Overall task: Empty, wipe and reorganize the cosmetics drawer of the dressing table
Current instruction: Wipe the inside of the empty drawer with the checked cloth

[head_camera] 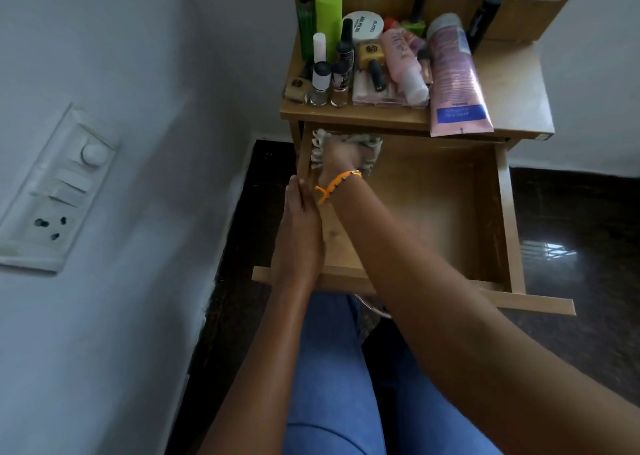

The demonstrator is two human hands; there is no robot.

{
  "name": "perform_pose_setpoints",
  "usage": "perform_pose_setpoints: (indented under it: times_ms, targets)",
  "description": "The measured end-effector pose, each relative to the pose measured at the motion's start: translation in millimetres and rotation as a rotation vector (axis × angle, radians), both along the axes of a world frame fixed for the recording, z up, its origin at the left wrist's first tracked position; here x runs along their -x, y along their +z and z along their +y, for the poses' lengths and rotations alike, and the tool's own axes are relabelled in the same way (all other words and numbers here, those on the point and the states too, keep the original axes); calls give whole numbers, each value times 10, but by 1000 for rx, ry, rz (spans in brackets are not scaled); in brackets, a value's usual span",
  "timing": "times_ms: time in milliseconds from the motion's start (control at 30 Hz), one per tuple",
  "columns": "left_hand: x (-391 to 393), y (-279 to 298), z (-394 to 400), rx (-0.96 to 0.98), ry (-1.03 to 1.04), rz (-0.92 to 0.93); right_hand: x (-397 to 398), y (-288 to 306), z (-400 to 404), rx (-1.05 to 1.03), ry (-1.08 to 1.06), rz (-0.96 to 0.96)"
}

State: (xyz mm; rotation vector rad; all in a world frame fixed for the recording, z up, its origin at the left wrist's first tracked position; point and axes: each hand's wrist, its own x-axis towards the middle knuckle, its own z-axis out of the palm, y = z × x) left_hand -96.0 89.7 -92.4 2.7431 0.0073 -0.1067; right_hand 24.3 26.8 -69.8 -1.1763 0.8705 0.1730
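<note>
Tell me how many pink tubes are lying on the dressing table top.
2: a big pink tube overhanging the front edge, and a smaller pink tube left of it, lying on the clutter. Others may be hidden.

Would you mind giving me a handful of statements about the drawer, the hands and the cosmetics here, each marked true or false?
1. The drawer is pulled open and holds no cosmetics. True.
2. The right hand presses a cloth into the drawer's far left corner. True.
3. The left hand is lifting a nail polish bottle. False: it rests on the drawer's left side wall and holds nothing.
4. The cosmetics stand and lie on the table top above the drawer. True.
5. The large pink tube lies inside the drawer. False: it lies on the table top, its end overhanging the front edge.
6. The orange wristband is on the left wrist. False: it is on the right wrist.
</note>
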Motion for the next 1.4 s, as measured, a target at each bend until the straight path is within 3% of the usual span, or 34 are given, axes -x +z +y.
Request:
perform_pose_setpoints:
  times_ms: [133, 267, 367, 433, 500, 600, 767, 867, 967, 1167, 1267, 1333, 1400]
  targets:
    - [12, 4, -9, -5, 11, -5, -71, -56, -150, -49, -105, -11]
    - [29, 14, -28, 12, 39, -11, -26, -46, -810, -44, -519, -76]
    - [34, 29, -37, 38, 49, -8, 3, 45, -1096, -40, -694, -35]
    - [41, 54, -38, 55, 58, -3, -85, 6, -1030, 1, -693, -16]
    - [49, 82, -39, 70, 77, 0, -124, -76, -785, 38, -468, 2]
    - [50, 132, -45, 87, 96, 11, -73, -239, -309, 172, 173, 17]
    - [68, 176, -57, 82, 106, -8, 117, -348, -169, 1022, 981, -121]
    - [70, 167, -64, 76, 111, -24, 463, -345, -375, 1327, 1303, -261]
    - [73, 162, -57, 85, 121, -15, 622, -350, -624, 1394, 1396, -261]
    - [91, 132, -50, 116, 145, -15, 447, -291, -1480, 1436, 1076, 99]
    - [84, 130, -59, 157, 165, -19, 540, -402, -1470, 1496, 979, 187]
    - [77, 130, -50, 177, 181, -33, 565, -437, -1221, 1454, 1057, 171]
    - [80, 131, -38, 200, 199, -52, 510, -419, -860, 1393, 1181, 37]
